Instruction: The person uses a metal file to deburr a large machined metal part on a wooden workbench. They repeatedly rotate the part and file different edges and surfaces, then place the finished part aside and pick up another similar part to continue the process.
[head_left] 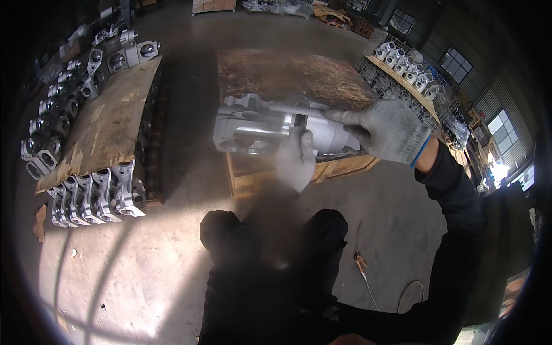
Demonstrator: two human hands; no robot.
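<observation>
A silver metal casting (259,129) with round openings and a cylindrical end lies on its side on a wooden crate (322,171) before me. My right hand (394,132), in a grey-white knit glove with a blue cuff, grips the casting's right end, thumb and fingers on either side. Also gloved, my left hand (296,161) is closed against the casting's near side, just below a dark slot in its middle. Whatever its fingers may hold is hidden. Haze blurs the left wrist and forearm.
On the left, several similar castings (95,195) line a pallet topped with a wooden board (109,123). More castings (411,72) stand on a wire-mesh cage at the right. A blow gun (360,261) with its hose lies on the floor beside my right leg.
</observation>
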